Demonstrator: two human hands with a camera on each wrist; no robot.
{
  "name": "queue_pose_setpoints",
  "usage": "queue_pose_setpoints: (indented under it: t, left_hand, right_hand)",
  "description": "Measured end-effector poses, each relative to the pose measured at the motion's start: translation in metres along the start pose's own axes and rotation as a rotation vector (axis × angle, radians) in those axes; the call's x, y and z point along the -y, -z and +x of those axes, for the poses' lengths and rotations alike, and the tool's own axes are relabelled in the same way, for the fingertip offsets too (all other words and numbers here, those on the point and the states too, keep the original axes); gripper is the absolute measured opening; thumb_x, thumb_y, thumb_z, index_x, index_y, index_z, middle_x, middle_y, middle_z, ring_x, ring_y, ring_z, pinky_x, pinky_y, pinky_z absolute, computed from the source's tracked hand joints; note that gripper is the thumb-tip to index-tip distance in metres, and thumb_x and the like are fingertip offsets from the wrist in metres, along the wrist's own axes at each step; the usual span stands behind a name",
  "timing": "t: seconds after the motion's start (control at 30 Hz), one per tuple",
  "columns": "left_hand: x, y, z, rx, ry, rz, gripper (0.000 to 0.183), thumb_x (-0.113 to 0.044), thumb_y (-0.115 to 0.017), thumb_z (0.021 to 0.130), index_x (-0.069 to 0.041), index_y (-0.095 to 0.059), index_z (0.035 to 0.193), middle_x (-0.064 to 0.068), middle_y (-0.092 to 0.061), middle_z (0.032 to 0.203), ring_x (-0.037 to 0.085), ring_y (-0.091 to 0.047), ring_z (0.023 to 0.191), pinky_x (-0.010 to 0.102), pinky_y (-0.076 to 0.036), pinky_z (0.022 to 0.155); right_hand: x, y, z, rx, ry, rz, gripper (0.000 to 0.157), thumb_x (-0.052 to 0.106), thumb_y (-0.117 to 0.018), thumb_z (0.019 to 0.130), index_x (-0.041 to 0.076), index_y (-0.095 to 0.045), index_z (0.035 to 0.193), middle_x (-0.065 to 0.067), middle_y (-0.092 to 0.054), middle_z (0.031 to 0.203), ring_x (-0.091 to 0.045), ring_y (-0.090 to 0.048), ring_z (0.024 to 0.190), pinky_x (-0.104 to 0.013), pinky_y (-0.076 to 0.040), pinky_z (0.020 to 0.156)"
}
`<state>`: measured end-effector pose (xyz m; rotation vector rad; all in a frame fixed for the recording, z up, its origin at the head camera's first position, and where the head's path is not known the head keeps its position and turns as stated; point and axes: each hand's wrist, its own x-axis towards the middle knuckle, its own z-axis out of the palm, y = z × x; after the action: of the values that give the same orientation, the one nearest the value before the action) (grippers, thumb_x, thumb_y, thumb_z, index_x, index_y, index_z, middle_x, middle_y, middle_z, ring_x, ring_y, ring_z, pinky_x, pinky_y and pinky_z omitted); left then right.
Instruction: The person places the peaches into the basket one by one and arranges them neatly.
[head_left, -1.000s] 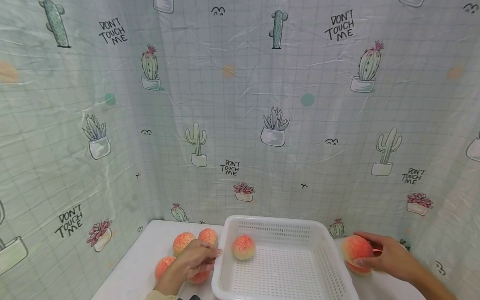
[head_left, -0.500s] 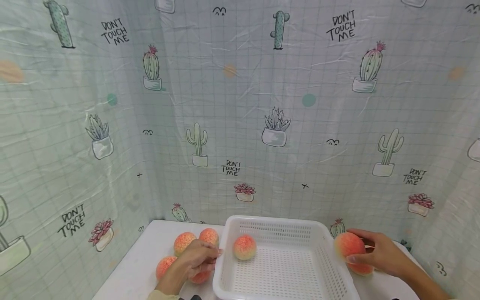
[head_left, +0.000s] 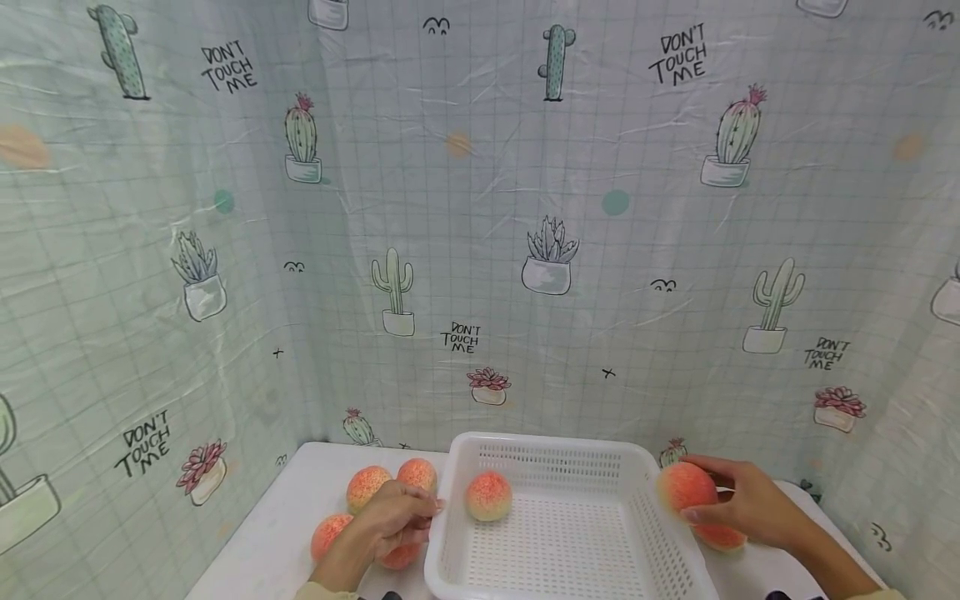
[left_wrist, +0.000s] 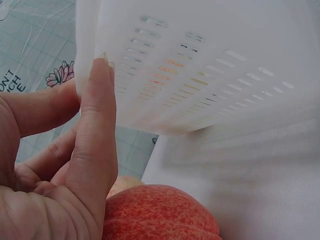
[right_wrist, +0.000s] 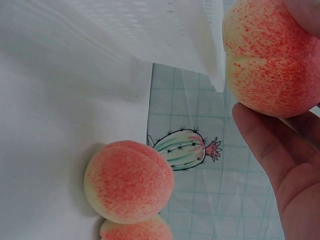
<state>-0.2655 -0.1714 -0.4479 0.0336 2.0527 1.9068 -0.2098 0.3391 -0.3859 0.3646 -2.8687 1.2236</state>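
A white plastic basket (head_left: pixel 555 533) with slotted walls stands on the table, a single peach (head_left: pixel 489 496) lying in its back left part. At the basket's left rim, my left hand (head_left: pixel 392 521) pinches the edge between thumb and fingers. My right hand (head_left: pixel 750 504) grips a red and yellow peach (head_left: pixel 686 487), held up close beside the basket's right rim. The right wrist view shows fingers (right_wrist: pixel 260 145) under this peach and part of the thumb above it. Below the held one, another peach (right_wrist: pixel 129 182) sits on the table, with a further peach (right_wrist: pixel 137 229) partly cut off.
Several peaches lie left of the basket, among them one at the back (head_left: pixel 367 487) and one nearer the front (head_left: pixel 328 533); the left hand partly covers some. The white table (head_left: pixel 255 542) ends at a curtain (head_left: pixel 600 333) printed with cacti, behind and at both sides.
My right hand has carried its peach left, from above the peaches on the table to the basket's right rim. The left hand stays at the left rim.
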Motion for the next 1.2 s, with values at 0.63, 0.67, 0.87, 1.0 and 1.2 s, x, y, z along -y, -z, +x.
queue_pose_setpoints:
  t: [0.63, 0.67, 0.87, 1.0, 1.2]
  left_hand:
    - [0.0, 0.0, 0.002, -0.015, 0.019, 0.007, 0.015, -0.01, -0.076, 0.093, 0.003, -0.075, 0.101, 0.005, -0.07, 0.075, 0.009, -0.066, 0.065, 0.024, -0.063, 0.062]
    - [0.0, 0.0, 0.002, -0.017, 0.022, 0.009, 0.015, -0.01, -0.076, 0.093, 0.003, -0.075, 0.101, 0.006, -0.07, 0.076, 0.009, -0.066, 0.065, 0.024, -0.063, 0.062]
    - [0.0, 0.001, 0.003, -0.018, 0.025, 0.012, 0.015, -0.011, -0.075, 0.094, 0.003, -0.074, 0.101, 0.005, -0.068, 0.075, 0.009, -0.064, 0.064, 0.023, -0.062, 0.061]
    - [0.0, 0.001, 0.003, -0.013, 0.024, 0.013, 0.016, -0.011, -0.075, 0.094, 0.002, -0.074, 0.101, 0.005, -0.068, 0.075, 0.009, -0.064, 0.063, 0.023, -0.062, 0.061]
    - [-0.001, 0.0, 0.003, -0.018, 0.031, 0.012, 0.016, -0.011, -0.075, 0.094, 0.003, -0.074, 0.102, 0.005, -0.068, 0.076, 0.009, -0.064, 0.064, 0.024, -0.063, 0.061]
  right_hand:
    - [0.016, -0.019, 0.017, 0.01, 0.02, 0.029, 0.082, 0.023, -0.088, 0.084, -0.012, -0.049, 0.146, -0.027, -0.066, 0.134, -0.025, -0.072, 0.107, -0.029, -0.064, 0.082]
    - [0.017, -0.02, 0.018, 0.009, 0.008, 0.028, 0.083, 0.023, -0.088, 0.083, -0.011, -0.048, 0.147, -0.026, -0.066, 0.134, -0.028, -0.072, 0.108, -0.031, -0.065, 0.083]
    - [0.025, -0.028, 0.026, 0.008, -0.021, 0.005, 0.087, 0.028, -0.091, 0.08, -0.007, -0.05, 0.148, -0.022, -0.068, 0.134, -0.027, -0.071, 0.108, -0.033, -0.065, 0.083]
    - [0.03, -0.033, 0.029, 0.015, 0.027, -0.003, 0.085, 0.029, -0.091, 0.08, -0.007, -0.052, 0.147, -0.023, -0.067, 0.135, -0.026, -0.071, 0.108, -0.025, -0.063, 0.081]
    - [0.037, -0.04, 0.034, 0.016, 0.054, -0.004, 0.085, 0.029, -0.092, 0.078, -0.007, -0.054, 0.145, -0.023, -0.067, 0.135, -0.028, -0.071, 0.11, -0.029, -0.064, 0.083]
